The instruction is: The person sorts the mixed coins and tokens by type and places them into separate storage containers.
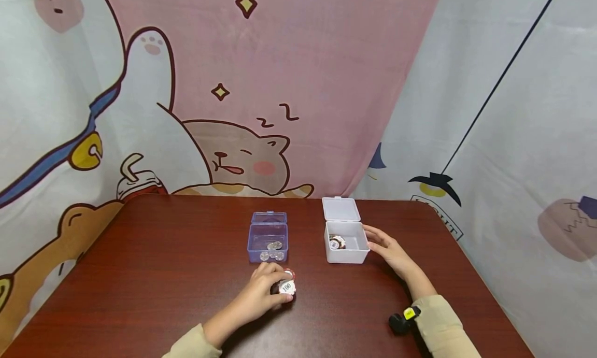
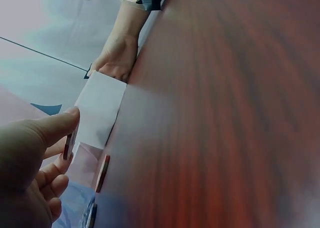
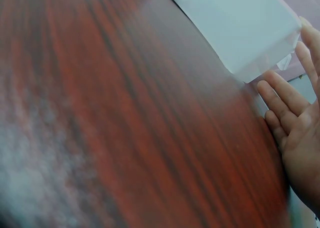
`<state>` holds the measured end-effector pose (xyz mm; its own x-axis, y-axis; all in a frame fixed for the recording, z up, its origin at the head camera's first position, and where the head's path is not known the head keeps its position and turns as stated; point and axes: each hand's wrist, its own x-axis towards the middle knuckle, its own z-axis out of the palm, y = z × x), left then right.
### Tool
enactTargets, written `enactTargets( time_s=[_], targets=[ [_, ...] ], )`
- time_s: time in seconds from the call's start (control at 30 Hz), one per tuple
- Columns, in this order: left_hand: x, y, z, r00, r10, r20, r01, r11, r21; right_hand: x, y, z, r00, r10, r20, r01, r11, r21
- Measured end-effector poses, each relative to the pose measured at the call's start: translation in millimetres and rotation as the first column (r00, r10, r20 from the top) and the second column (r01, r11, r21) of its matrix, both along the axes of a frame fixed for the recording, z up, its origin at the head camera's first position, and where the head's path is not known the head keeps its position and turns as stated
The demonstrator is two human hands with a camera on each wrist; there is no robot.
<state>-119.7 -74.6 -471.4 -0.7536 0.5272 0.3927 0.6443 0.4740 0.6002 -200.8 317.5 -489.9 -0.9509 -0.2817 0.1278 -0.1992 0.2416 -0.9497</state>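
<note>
While the left hand lies on the tabletop toward the near edge, its fingers curl round a small stack of chips; the top chip is white and reads 100, with a red-rimmed one just behind it; in the left wrist view the thumb and fingers pinch a chip edge-on, and more chips stand on the wood just beside them. Just beyond that hand, about midway across the tabletop, sits a blue box with its lid thrown back toward the far edge; a few silvery chips lie on its floor. To the right of it, a little apart, stands a white box, also open, lid hinged back; a chip or two shows inside against its left wall. The right hand rests beside the white box's right wall, fingers straight and relaxed, gripping nothing; the right wrist view shows the fingertips at the box's corner, though whether they touch it I cannot tell. A black band with a yellow patch rides the right wrist over a beige sleeve; a cartoon cloth hangs behind the far edge.
</note>
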Motion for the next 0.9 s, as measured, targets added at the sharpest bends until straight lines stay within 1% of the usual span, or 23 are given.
enactTargets(
  time_s=[0.27, 0.4, 0.57, 0.73, 0.9],
  targets=[
    [-4.7, 12.4, 4.9, 1.0, 0.024, -0.003, -0.024, 1.0, 0.015, 0.3, 0.3, 0.7, 1.0, -0.007, 0.009, 0.007, 1.0, 0.009],
    [-7.5, 20.1, 6.5, 0.999, 0.02, -0.028, -0.019, 0.999, 0.032, 0.8, 0.4, 0.5, 1.0, -0.006, 0.009, 0.006, 1.0, 0.014],
    [-12.0, 31.7, 4.9, 0.999, 0.014, -0.048, -0.011, 0.998, 0.065, 0.8, 0.4, -0.6, 1.0, 0.001, 0.004, -0.001, 1.0, 0.004],
    [-18.5, 43.8, 5.7, 0.998, 0.029, -0.053, -0.023, 0.995, 0.095, 0.6, 0.1, 0.3, 1.0, 0.0, 0.001, 0.0, 1.0, 0.0],
    [-24.8, 54.6, 8.3, 0.998, 0.047, -0.038, -0.043, 0.995, 0.094, 0.3, 0.0, 0.5, 1.0, 0.011, -0.009, -0.011, 1.0, -0.002]
  ],
)
